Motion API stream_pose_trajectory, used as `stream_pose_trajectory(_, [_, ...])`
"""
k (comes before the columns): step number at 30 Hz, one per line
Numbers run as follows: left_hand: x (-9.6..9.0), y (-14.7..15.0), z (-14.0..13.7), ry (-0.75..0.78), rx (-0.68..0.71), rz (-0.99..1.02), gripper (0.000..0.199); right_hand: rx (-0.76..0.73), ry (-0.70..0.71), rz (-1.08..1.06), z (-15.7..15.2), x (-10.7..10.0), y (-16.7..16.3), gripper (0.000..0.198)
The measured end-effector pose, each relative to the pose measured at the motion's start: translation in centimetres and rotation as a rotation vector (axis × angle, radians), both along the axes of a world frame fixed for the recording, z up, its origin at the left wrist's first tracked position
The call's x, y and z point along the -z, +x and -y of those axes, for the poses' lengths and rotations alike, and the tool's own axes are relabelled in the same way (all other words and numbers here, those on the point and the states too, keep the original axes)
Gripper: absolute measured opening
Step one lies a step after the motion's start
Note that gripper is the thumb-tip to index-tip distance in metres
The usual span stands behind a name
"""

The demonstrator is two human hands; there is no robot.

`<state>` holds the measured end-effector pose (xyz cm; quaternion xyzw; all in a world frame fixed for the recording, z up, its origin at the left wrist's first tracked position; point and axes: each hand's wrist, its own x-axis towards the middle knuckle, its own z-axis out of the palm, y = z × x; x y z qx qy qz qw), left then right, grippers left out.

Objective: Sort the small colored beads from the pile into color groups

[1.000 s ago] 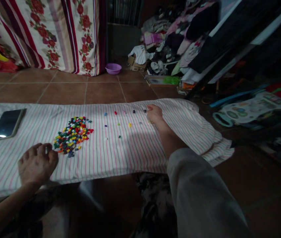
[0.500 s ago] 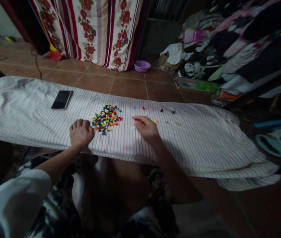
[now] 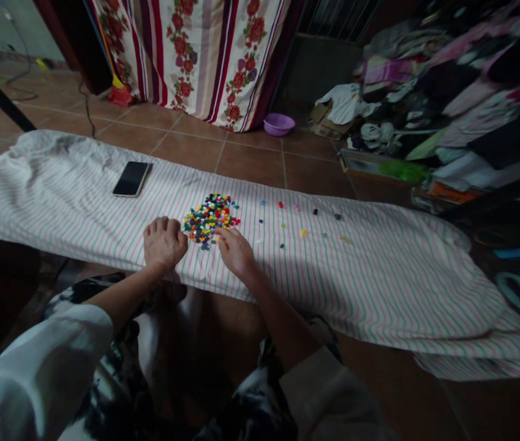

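Observation:
A heap of small multicoloured plastic pieces (image 3: 209, 214) lies on a striped cloth (image 3: 379, 282). My right hand (image 3: 236, 251) is at the near right edge of the heap, thumb and forefinger together among the pieces; whatever is between the fingertips is too small to make out. Just left of the heap, my left hand (image 3: 165, 242) rests on the cloth, fingers curled under and palm hidden. Single pieces stand apart in loose rows to the right, among them a red piece (image 3: 280, 204), a yellow piece (image 3: 304, 233), a dark green piece (image 3: 282, 245) and a black piece (image 3: 315, 211).
A phone (image 3: 131, 179) lies on the cloth, left of the heap and farther back. Beyond, on the tiled floor, are a purple basin (image 3: 279, 124), a red broom head (image 3: 120, 93) and a flowered curtain (image 3: 204, 55). Piled clothes (image 3: 406, 79) fill the back right.
My right hand has moved left from the spaced-out pieces to the heap. My left hand stays beside the heap. The whole view has shifted and tilted slightly.

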<state>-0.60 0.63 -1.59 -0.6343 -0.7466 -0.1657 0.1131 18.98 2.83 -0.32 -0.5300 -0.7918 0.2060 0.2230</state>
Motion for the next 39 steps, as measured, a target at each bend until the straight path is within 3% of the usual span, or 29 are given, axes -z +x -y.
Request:
stream_pose_trajectory(8, [0.1,0.0,-0.1,0.019,0.012,0.014,0.024,0.043,-0.046,0.125,-0.4,-0.5,-1.5,0.038])
stream_pose_trajectory(20, [-0.2,0.1,0.1,-0.016,0.007,0.059,0.026,0.029,-0.039,0.054,-0.9,0.2,-0.8,0.024])
stream_pose_trajectory(29, [-0.4,0.2,0.4,0.012,0.018,0.030,0.027,0.032,-0.048,0.100,-0.1,-1.1,-1.0,0.026])
stream_pose_trajectory(39, [-0.4,0.2,0.1,-0.014,-0.004,0.038,0.027,0.100,-0.032,0.063,-1.4,-0.7,-0.2,0.036])
